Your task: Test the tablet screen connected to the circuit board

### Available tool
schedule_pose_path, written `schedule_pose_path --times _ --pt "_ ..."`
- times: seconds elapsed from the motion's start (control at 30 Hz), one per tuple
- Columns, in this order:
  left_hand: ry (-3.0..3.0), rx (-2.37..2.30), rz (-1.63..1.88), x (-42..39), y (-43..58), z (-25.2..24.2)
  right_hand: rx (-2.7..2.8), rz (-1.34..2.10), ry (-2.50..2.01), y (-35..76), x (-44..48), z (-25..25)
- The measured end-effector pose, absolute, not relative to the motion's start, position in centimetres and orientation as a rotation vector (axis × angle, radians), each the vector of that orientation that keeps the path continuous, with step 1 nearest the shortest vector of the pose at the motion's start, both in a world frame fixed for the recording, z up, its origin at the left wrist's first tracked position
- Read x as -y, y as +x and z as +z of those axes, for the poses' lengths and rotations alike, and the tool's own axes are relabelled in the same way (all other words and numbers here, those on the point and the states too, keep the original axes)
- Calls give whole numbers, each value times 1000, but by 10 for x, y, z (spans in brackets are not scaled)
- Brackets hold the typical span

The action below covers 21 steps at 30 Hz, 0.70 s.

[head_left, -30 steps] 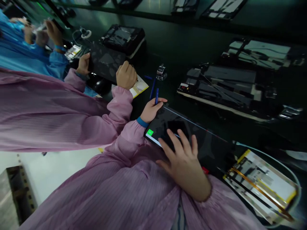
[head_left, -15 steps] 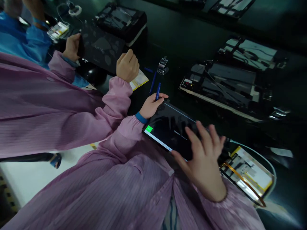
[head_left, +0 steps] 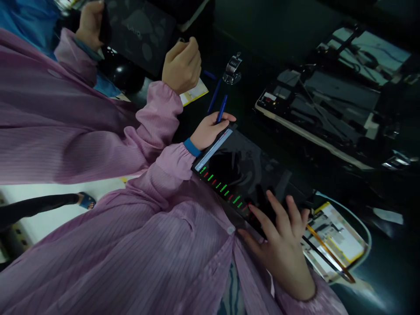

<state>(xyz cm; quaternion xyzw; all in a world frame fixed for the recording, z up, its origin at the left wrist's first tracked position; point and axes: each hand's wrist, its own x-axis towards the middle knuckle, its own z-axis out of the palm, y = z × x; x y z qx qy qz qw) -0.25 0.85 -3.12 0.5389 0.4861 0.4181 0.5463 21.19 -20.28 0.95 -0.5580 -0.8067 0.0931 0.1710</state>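
A worker in a pink smock [head_left: 147, 253] holds a lit tablet [head_left: 259, 164] at a dark worktop [head_left: 246, 98], the left hand [head_left: 210, 130] gripping one end with a blue pen [head_left: 222, 108] slanting up beside the thumb. The right hand [head_left: 285, 245] spreads its fingers wide over the other end, near red and green text; whether a fingertip touches the glass cannot be told. Beyond the left hand stands a shiny metal piece [head_left: 232, 69]; right of the right hand lies a yellow-edged panel [head_left: 348, 243].
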Motion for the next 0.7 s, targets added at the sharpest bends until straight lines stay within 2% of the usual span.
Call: schedule_pose_path --times 0.53,0.7 --pt "1247 -1113 1005 -8 -3 -36 2401 241 -1526 195 193 4" --pt "1227 -1130 978 -8 -3 -34 2255 361 -1440 206 186 22"
